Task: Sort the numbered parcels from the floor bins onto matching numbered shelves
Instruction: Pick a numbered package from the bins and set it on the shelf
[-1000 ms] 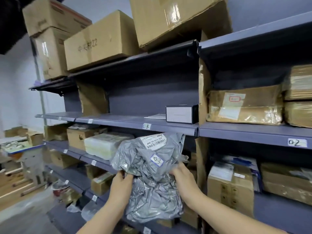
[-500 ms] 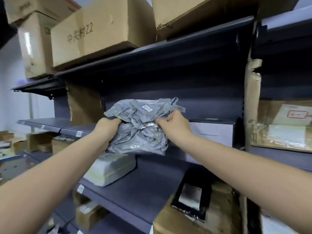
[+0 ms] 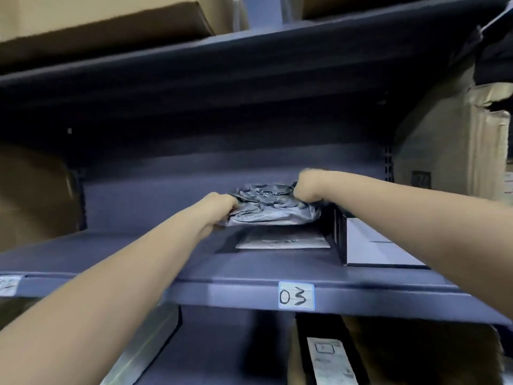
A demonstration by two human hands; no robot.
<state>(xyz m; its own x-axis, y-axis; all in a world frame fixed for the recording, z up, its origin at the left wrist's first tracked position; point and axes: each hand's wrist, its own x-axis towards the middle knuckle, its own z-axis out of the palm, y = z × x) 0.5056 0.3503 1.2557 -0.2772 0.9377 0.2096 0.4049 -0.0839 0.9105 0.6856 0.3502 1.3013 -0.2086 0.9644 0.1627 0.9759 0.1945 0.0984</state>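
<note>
A crumpled grey plastic parcel [image 3: 270, 207] is held deep over the dark blue shelf [image 3: 138, 259] whose front edge carries a white label reading 03 [image 3: 296, 296]. My left hand [image 3: 219, 208] grips the parcel's left end. My right hand [image 3: 308, 186] grips its right end from above. Whether the parcel touches the shelf is hard to tell; it hovers just above a flat grey packet [image 3: 283, 241] lying there.
A black-sided box with a white top [image 3: 369, 245] stands on the shelf right of the parcel. Cardboard boxes sit on the shelf above [image 3: 97, 20] and at the right [image 3: 449, 140]. More parcels lie on the shelf below [image 3: 330, 359].
Both hands have carried the grey parcel up from chest height and pushed it far into the 03 shelf. My head has moved closer to the shelf.
</note>
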